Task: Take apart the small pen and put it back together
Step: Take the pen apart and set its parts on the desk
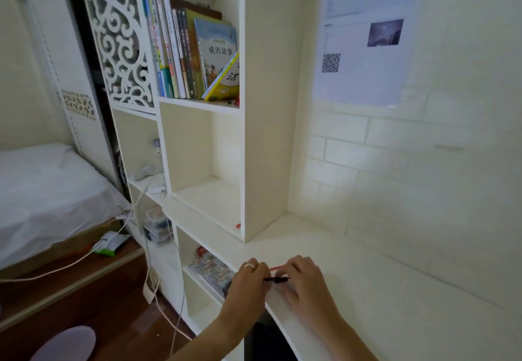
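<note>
Both hands meet over the near left corner of the white desk [381, 290]. A small dark pen [276, 279] runs level between them. My left hand [248, 278], with a ring on one finger, is closed around its left end. My right hand [306, 281] pinches its right end. A thin red piece [274, 268] sticks out between the hands just above the dark pen; I cannot tell which hand holds it. Fingers hide both ends of the pen.
A white bookshelf [262, 135] stands on the desk's left, with books [195, 58] in its upper cubby. Below the desk edge a low shelf holds a patterned box [211, 270]. White cables [169, 290] hang at left. A bed [48, 197] lies far left.
</note>
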Demonstrator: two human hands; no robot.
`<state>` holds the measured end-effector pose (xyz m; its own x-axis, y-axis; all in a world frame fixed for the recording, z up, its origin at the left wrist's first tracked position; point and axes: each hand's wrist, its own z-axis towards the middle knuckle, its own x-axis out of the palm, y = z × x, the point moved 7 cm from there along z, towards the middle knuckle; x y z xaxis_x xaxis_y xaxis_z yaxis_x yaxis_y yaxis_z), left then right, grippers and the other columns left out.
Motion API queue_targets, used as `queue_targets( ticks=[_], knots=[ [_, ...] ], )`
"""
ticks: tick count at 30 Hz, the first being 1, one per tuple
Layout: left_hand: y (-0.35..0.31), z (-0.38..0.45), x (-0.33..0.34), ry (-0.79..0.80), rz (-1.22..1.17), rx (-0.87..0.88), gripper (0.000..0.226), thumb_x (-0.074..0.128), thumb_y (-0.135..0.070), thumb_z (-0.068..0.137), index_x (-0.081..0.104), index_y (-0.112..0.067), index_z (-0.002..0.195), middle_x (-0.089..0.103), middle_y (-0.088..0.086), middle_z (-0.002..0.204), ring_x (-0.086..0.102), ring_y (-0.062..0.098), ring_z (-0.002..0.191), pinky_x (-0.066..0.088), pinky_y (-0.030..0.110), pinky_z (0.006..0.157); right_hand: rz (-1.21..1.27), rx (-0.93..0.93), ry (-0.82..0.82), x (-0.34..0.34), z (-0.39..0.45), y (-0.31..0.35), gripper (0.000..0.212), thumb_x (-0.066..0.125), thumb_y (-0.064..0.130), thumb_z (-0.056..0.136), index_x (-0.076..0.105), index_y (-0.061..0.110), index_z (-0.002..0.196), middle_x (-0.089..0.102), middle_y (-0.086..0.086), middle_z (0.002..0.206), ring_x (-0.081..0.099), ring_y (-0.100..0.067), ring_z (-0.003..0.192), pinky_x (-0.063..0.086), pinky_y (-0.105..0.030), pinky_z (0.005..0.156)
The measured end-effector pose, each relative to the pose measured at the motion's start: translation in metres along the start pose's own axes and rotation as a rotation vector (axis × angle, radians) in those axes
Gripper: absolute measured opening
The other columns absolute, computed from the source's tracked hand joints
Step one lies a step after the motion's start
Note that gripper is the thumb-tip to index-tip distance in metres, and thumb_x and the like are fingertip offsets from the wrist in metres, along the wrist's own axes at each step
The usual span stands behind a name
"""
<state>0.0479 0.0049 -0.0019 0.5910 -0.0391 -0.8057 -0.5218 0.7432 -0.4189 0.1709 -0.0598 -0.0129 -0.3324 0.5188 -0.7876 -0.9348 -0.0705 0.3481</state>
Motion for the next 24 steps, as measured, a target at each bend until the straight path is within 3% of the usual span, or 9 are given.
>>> queue_targets(
  ticks=[3,7,14,24],
  knots=[
    [-0.003,0.002,-0.002,-0.049,-0.054,-0.017,0.010,0.059,-0.008,0.092,0.061,-0.018,0.094,0.055,-0.004,0.096,0.051,0.013,0.088,0.038,0.023,0.072,-0.009,-0.019,-0.016,0.000,0.004,-0.003,0.020,0.057,0.031,0.093,0.067,0.036,0.110,0.059,0.020,0.106,0.050,-0.001,0.105,0.042,-0.023,0.089],
    [-0.007,0.008,-0.004,-0.092,-0.114,-0.024,0.014,0.060,-0.005,0.092,0.061,-0.019,0.092,0.054,-0.006,0.094,0.049,0.012,0.088,0.044,0.027,0.075,0.025,-0.047,0.037,0.005,0.013,-0.004,0.034,0.038,0.040,0.098,0.068,0.029,0.111,0.064,0.011,0.100,0.055,-0.008,0.094,0.048,-0.029,0.082],
    [-0.002,-0.005,0.009,-0.138,-0.053,0.028,0.032,0.070,-0.003,0.086,0.067,-0.019,0.114,0.059,-0.003,0.105,0.052,0.012,0.097,0.048,0.024,0.085,-0.003,-0.051,0.017,0.010,0.017,-0.001,0.030,0.042,0.040,0.099,0.068,0.029,0.111,0.064,0.008,0.097,0.057,-0.010,0.090,0.047,-0.026,0.080],
    [-0.005,-0.008,0.013,-0.134,-0.027,0.006,0.033,0.068,0.003,0.082,0.065,-0.021,0.104,0.055,-0.007,0.101,0.045,0.009,0.095,0.045,0.021,0.080,-0.095,-0.017,0.005,0.003,0.011,0.001,0.037,0.033,0.047,0.101,0.067,0.039,0.112,0.074,0.014,0.098,0.066,-0.007,0.085,0.051,-0.028,0.075]
  ],
)
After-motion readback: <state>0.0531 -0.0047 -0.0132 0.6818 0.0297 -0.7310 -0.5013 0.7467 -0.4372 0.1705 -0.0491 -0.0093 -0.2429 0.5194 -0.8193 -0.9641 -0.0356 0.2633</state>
